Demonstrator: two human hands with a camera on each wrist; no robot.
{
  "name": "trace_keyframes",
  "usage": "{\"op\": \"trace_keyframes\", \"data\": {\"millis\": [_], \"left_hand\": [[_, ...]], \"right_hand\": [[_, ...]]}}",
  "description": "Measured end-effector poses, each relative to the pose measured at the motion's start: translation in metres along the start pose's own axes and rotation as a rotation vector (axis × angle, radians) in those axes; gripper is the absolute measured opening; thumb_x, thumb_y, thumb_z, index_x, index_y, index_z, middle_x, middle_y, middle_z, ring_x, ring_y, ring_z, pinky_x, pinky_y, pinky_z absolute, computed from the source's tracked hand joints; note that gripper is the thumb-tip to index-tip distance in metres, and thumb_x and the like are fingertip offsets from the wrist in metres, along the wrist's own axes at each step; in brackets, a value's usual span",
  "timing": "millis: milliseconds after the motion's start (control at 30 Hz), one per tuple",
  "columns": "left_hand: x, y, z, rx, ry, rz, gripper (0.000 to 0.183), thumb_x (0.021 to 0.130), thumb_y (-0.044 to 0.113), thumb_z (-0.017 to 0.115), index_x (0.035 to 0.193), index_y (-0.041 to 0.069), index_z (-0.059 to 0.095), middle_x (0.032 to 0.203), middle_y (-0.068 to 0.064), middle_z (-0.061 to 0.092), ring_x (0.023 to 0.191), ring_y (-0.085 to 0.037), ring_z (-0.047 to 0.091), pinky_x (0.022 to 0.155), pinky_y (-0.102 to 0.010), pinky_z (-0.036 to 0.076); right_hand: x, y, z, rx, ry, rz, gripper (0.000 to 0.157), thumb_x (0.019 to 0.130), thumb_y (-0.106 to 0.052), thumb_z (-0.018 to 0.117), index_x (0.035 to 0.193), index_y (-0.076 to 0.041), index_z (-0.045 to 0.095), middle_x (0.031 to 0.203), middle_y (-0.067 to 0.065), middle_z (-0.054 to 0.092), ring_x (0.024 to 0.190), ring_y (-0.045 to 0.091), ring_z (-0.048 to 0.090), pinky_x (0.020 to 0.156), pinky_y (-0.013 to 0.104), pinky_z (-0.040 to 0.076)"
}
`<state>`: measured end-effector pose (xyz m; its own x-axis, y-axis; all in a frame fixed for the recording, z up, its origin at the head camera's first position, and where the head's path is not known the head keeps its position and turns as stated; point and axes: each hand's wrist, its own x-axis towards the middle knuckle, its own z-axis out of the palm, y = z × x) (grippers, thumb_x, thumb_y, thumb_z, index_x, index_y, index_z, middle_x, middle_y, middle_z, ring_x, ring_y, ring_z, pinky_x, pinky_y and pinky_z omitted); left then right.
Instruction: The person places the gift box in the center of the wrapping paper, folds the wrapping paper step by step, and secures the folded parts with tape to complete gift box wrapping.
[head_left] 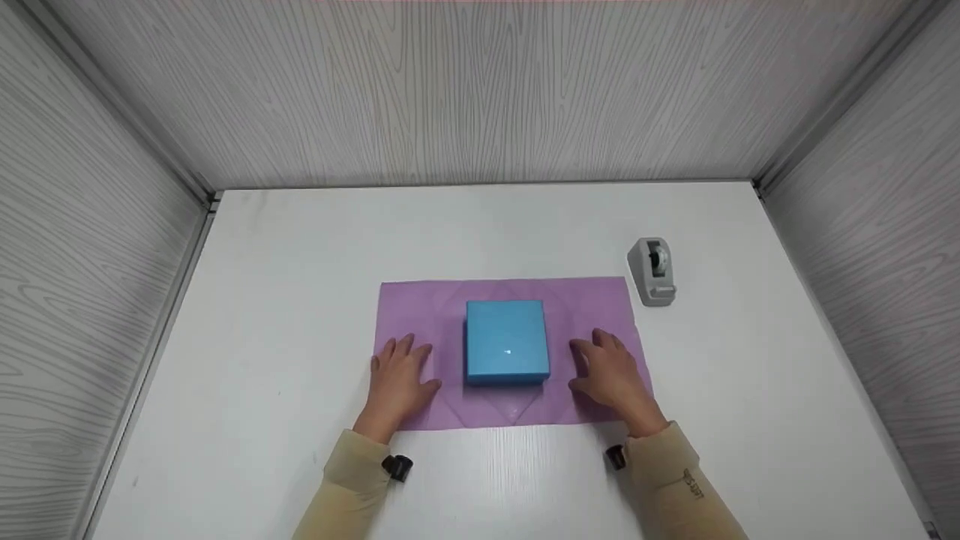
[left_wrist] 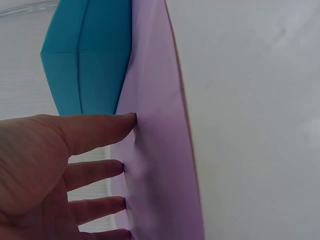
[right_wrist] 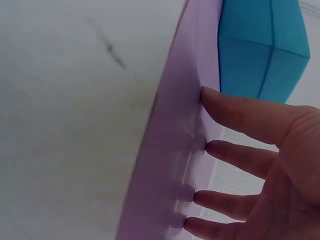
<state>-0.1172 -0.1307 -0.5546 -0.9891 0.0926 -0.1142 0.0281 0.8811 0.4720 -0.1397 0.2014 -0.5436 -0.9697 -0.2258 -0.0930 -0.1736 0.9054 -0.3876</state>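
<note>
A blue box (head_left: 506, 339) with a lid sits on a creased sheet of purple paper (head_left: 493, 411) laid flat on the white table. To the left of the box, my left hand (head_left: 397, 382) touches the paper with spread fingertips. On the other side, my right hand (head_left: 609, 371) rests its fingertips on the paper's right part. In the left wrist view the thumb and fingers (left_wrist: 97, 134) are nearly straight, tips on the paper beside the box (left_wrist: 90, 55). The right wrist view shows the right fingers (right_wrist: 235, 207) likewise extended, pressing the paper (right_wrist: 165, 130). Neither hand touches the box.
A grey tape dispenser (head_left: 654, 274) with a roll in it stands past the paper's upper right corner. White table surface (head_left: 300, 247) surrounds the paper. Wood-grain panels (head_left: 480, 97) enclose the table at the back and both sides.
</note>
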Motion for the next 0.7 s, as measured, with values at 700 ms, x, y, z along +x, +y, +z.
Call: {"op": "trace_keyframes", "data": {"millis": [700], "left_hand": [[0.023, -0.007, -0.008, 0.0, -0.019, -0.009, 0.06, 0.086, 0.027, 0.075, 0.137, 0.005, 0.056, 0.151, -0.021, 0.038, 0.14, -0.045, 0.026, 0.108, -0.069, 0.018]], "right_hand": [[0.027, -0.002, -0.008, -0.027, -0.08, 0.043, 0.065, 0.076, -0.02, 0.083, 0.134, -0.004, 0.058, 0.142, 0.028, 0.043, 0.129, 0.047, 0.04, 0.101, 0.066, 0.033]]}}
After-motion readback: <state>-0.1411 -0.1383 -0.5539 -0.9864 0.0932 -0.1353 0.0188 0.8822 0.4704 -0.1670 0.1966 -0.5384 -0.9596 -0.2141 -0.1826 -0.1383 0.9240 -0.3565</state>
